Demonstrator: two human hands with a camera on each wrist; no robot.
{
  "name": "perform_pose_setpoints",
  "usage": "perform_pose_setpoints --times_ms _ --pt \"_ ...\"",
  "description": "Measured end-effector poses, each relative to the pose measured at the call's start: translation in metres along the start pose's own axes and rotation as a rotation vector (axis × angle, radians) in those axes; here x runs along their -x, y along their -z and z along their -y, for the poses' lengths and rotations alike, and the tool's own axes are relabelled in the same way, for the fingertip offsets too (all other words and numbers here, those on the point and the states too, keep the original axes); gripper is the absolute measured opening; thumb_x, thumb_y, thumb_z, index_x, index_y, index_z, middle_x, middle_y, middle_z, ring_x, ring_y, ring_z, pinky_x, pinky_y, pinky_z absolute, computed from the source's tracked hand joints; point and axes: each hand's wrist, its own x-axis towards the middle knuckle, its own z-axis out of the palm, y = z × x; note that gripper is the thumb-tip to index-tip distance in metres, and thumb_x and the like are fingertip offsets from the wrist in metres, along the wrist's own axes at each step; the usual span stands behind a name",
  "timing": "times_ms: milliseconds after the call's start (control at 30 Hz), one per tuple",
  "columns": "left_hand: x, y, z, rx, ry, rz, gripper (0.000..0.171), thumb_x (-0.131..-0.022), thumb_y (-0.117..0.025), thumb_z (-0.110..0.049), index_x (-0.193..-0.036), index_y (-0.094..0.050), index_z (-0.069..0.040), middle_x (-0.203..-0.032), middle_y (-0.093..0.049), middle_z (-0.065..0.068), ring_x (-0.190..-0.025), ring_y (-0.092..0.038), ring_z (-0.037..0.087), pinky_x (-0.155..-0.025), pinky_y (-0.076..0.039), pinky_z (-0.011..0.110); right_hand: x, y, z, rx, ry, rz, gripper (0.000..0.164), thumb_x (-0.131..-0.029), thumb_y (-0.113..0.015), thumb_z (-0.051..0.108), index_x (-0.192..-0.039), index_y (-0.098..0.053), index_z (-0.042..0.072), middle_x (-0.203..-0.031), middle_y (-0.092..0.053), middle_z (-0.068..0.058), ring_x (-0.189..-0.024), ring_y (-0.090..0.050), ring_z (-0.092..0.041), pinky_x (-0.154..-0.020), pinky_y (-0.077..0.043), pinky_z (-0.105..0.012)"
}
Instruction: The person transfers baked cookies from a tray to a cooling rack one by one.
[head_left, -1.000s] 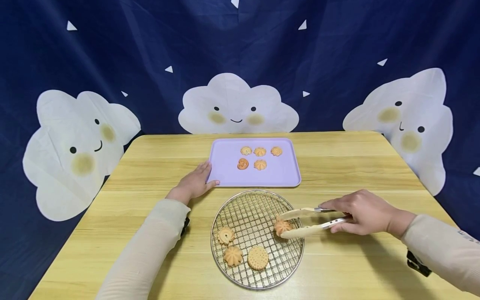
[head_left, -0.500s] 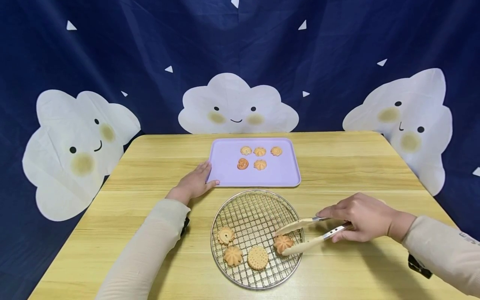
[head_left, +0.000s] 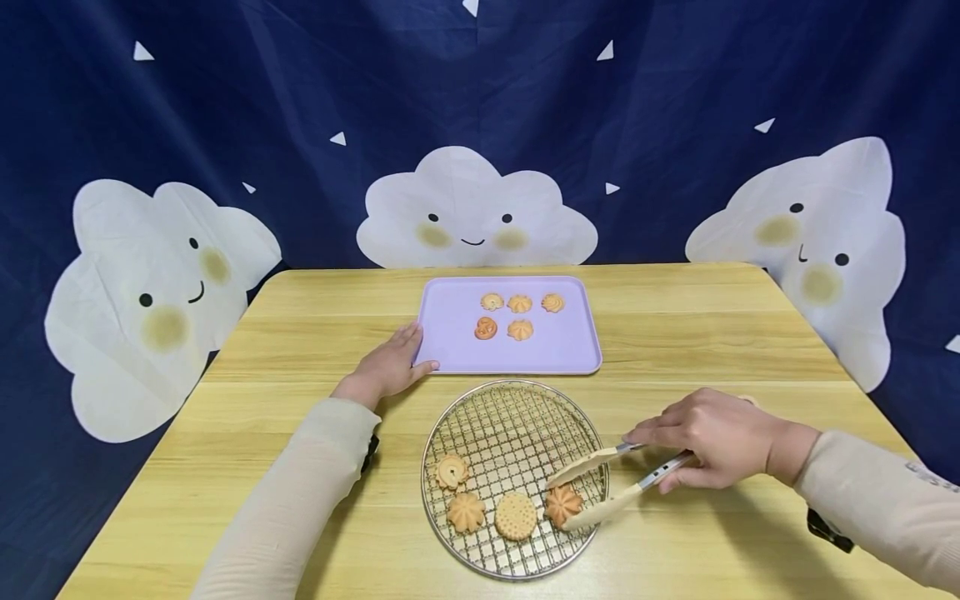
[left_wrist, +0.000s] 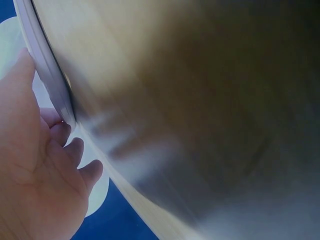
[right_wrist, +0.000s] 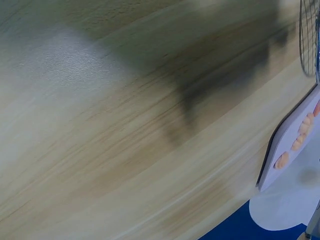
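In the head view my left hand (head_left: 388, 360) holds the left front corner of a lilac tray (head_left: 450, 333), thumb at the front rim and fingers along the left side. The left wrist view shows the fingers bent at the tray edge (left_wrist: 50, 75). My right hand (head_left: 716, 437) grips tongs (head_left: 660, 472) with pale tips and metal arms. Their tips stand on either side of a browned flower-shaped cookie (head_left: 563, 506) on a round wire rack (head_left: 517, 425); the lower tip touches it. A round dotted cookie (head_left: 516, 517) lies just left of it.
A flower-shaped cookie (head_left: 466, 512) and a ring-like cookie (head_left: 452, 472) lie on the rack's left side. Several cookies (head_left: 520, 330) sit on the tray in two rows. Behind the wooden table (head_left: 712, 333) hangs a blue cloth (head_left: 637, 100) with clouds.
The tongs and the browned flower-shaped cookie have moved towards the front of the rack, level with the dotted cookie. My left hand and the tray have stayed still.
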Motion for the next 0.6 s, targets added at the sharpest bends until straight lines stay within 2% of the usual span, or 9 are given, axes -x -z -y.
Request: perform_pose_setpoints --times_ms 333,600 --pt "0.0010 0.0005 -0.0006 -0.006 -0.005 -0.003 0.082 -0.098 -0.039 -0.054 -0.149 -0.015 0.005 -0.156 -0.010 0.019 -0.142 -0.012 0.036 -0.115 -0.015 0.046 0.0010 -0.0023 -0.0013 0.027 0.014 0.019 0.056 -0.080 -0.073 0.049 -0.118 -0.066 0.007 -0.101 -0.071 -0.004 -0.081 -0.068 -0.012 -0.061 -0.055 -0.025" --pt "0.0010 0.0013 -0.0011 -0.006 0.005 0.007 0.082 -0.098 -0.039 -0.054 -0.150 -0.014 0.004 -0.156 -0.009 0.018 -0.142 -0.011 0.035 -0.115 -0.015 0.045 0.0017 0.0003 -0.0039 0.003 -0.012 0.013 0.060 -0.075 -0.079 0.046 -0.120 -0.066 0.008 -0.107 -0.070 -0.002 -0.082 -0.068 -0.013 -0.062 -0.055 -0.025"
